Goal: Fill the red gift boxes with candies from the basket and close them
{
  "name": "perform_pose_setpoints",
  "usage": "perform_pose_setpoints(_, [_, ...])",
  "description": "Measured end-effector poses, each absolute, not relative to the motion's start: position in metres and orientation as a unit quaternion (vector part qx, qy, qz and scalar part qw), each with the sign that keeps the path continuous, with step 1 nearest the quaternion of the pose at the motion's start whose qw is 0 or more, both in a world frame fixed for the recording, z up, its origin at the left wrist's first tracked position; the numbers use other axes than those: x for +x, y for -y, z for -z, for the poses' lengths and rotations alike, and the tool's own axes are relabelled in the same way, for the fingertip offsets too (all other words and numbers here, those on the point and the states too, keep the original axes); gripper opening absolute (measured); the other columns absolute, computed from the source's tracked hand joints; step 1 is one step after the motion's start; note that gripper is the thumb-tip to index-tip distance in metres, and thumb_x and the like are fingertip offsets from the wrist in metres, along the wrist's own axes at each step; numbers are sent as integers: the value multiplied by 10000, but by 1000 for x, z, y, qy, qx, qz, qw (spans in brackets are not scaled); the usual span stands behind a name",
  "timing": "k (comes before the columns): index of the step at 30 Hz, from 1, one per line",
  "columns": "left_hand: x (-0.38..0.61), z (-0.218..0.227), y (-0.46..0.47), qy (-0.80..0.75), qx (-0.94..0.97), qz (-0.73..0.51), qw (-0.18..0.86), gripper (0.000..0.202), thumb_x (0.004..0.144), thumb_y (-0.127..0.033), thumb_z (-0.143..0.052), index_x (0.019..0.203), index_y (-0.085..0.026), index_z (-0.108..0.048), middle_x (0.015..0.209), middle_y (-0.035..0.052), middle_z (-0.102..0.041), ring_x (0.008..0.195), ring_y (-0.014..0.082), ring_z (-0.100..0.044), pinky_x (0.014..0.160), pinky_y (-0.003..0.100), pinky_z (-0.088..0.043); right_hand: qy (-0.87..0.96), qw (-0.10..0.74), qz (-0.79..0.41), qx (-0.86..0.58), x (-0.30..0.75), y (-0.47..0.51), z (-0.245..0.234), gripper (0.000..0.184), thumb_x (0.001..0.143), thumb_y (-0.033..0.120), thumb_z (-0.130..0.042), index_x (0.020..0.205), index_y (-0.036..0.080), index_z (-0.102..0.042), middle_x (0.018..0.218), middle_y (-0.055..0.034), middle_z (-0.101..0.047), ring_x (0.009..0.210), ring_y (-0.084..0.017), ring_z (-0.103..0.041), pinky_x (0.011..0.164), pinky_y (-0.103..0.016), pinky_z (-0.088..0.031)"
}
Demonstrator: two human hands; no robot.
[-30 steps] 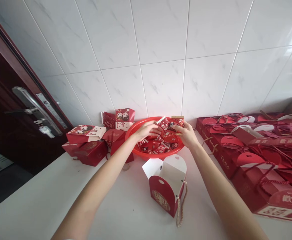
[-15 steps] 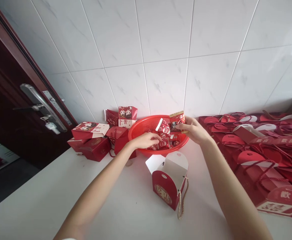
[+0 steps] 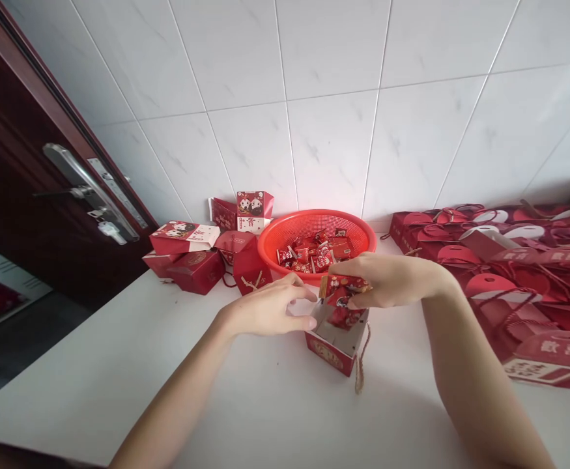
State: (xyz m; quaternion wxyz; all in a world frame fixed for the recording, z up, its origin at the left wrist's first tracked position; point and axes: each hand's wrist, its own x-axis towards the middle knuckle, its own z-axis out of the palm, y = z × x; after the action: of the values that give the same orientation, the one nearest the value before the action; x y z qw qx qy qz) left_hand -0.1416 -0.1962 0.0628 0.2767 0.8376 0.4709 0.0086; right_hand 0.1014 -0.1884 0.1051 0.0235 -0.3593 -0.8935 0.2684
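A red gift box (image 3: 328,355) with a white inside and a rope handle stands unfolded at the top in front of me. Over its mouth my right hand (image 3: 387,280) grips a red-and-gold snack packet (image 3: 338,284). Just beneath that packet, more red wrapping (image 3: 346,317) shows inside the box; whether it is held or lying there I cannot tell. My left hand (image 3: 270,306) is at the box's left edge, thumb and fingers apart, with nothing in it. Behind the box, a red plastic basket (image 3: 268,244) contains several small red wrapped sweets (image 3: 321,257).
Several red boxes (image 3: 197,270) are piled to the left of the basket. Many closed red gift boxes (image 3: 548,348) cover the right side of the white table (image 3: 191,397). A tiled wall (image 3: 333,156) rises behind, and a dark door (image 3: 21,130) is at the left.
Both hands have moved from the basket toward me to the gift box. My right hand has carried the snack packet over the box's mouth. The left fingers have spread.
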Motion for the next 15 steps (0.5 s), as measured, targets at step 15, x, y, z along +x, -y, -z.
perform_pose_setpoints(15, [-144, -65, 199, -428, 863, 29, 267, 602, 805, -525, -706, 1347, -289, -592, 1383, 63, -569, 1318, 313, -495, 1018, 353, -442, 871, 13, -244, -426, 85, 186, -89, 247, 818, 376, -659, 964, 200, -566, 791, -16, -597, 670, -158, -535, 539, -258, -348])
